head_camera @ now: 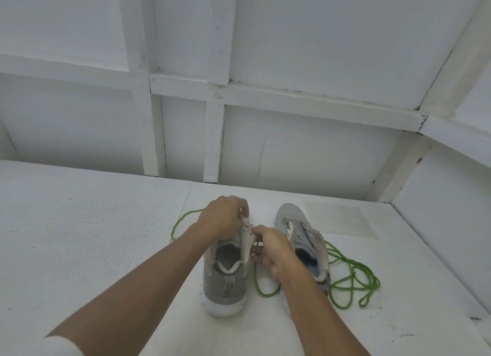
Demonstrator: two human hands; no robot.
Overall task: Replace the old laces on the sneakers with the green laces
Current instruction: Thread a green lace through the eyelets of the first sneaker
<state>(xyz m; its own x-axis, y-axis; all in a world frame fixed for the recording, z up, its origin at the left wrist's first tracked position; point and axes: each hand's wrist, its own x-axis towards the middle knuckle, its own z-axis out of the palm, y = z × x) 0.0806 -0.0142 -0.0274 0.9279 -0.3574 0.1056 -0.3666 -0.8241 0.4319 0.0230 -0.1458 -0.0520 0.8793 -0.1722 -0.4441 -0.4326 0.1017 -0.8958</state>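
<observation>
Two grey sneakers stand side by side on the white table, heels toward me. My left hand (223, 217) curls over the laced front of the left sneaker (225, 284), fingers pinching near a bit of green lace by the eyelets. My right hand (271, 249) grips the right eyelet flap of the same sneaker, thumb on top and fingers beneath. A green lace (183, 222) trails out to the left from under my left hand and loops down between the shoes. The right sneaker (300, 236) shows no lace in its eyelets. A second green lace (353, 281) lies in loose loops beside it.
The white table (93, 236) runs to a white panelled wall (292, 148) at the back and a side wall (446, 217) on the right. Small dark specks mark the table surface near the right front corner.
</observation>
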